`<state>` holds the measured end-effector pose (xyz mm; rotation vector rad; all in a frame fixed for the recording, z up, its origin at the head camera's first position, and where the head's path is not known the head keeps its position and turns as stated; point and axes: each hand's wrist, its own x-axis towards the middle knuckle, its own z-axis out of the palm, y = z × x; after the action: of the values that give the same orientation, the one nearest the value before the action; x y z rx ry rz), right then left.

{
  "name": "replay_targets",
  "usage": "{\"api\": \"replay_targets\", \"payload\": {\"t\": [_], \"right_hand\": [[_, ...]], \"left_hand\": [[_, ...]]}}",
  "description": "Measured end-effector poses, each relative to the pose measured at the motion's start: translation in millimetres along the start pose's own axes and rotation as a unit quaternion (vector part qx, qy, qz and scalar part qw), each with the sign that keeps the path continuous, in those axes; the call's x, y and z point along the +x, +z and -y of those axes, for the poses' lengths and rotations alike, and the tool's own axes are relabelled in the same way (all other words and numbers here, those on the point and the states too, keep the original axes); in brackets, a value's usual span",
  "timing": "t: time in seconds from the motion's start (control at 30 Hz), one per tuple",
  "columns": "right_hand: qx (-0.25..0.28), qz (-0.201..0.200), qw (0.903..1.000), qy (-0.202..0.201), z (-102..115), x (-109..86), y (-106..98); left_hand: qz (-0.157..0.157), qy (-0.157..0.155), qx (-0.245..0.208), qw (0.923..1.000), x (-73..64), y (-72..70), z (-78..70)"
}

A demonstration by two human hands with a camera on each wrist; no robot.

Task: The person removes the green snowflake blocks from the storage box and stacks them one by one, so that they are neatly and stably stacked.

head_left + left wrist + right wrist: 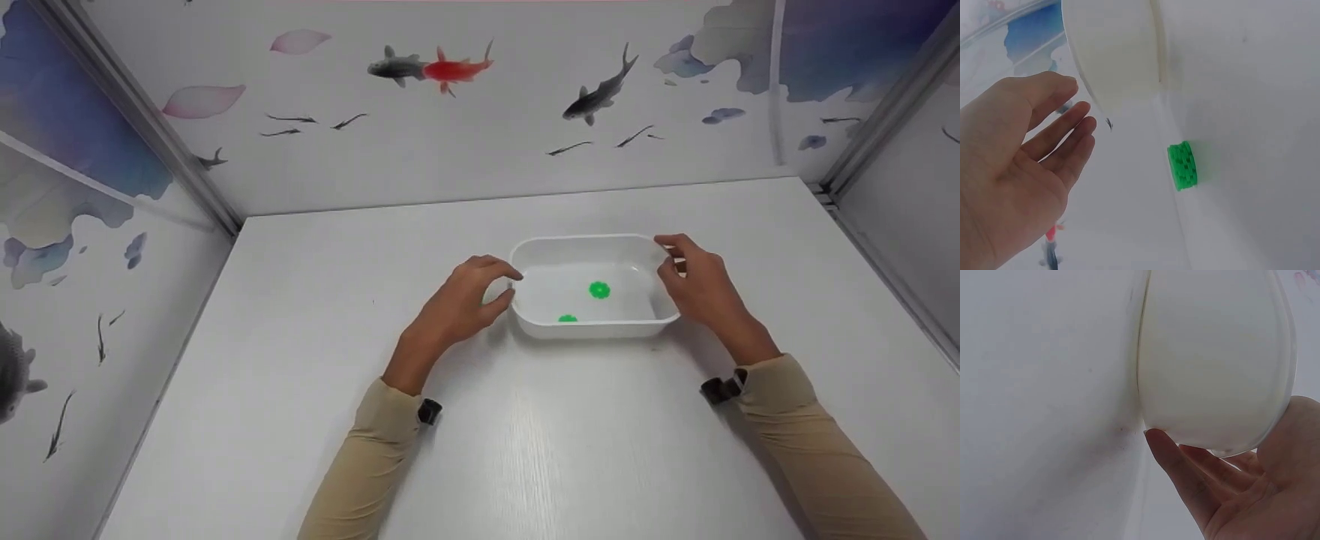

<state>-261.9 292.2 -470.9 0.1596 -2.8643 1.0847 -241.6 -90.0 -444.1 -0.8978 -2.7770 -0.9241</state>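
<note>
A white rounded container [600,330] sits on the table, holding a green flower-shaped piece [599,289] and a second green piece [568,319] partly hidden by the near wall. At its right end my right hand [701,281] grips the rim, with fingers along the outer wall. My left hand [465,296] is at the left end, fingertips right at the rim in the head view. In the left wrist view its fingers are loosely bent and hold nothing. A green ridged piece [1183,165] lies on the table near that hand; the head view does not show it.
The white tabletop [300,322] extends around the container. Behind it rises a white panel [465,150] with painted fish, and similar panels stand left and right. Small black devices are strapped at both wrists.
</note>
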Motion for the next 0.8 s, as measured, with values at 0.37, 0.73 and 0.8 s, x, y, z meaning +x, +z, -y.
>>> {"api": "replay_targets", "payload": {"t": [0.37,0.73,0.8], "right_hand": [[0.0,0.002,1.0,0.003,-1,1.7,-1],[-0.005,0.0,1.0,0.008,1,3.5,0],[-0.003,0.003,0.9999,0.011,2,3.4,0]], "left_hand": [[0.023,0.054,-0.015,0.9982,25.6,34.6,-29.1],[0.052,0.061,-0.023,0.9965,61.8,63.1,-49.0],[0.06,0.062,-0.026,0.996,67.5,66.2,-52.0]]}}
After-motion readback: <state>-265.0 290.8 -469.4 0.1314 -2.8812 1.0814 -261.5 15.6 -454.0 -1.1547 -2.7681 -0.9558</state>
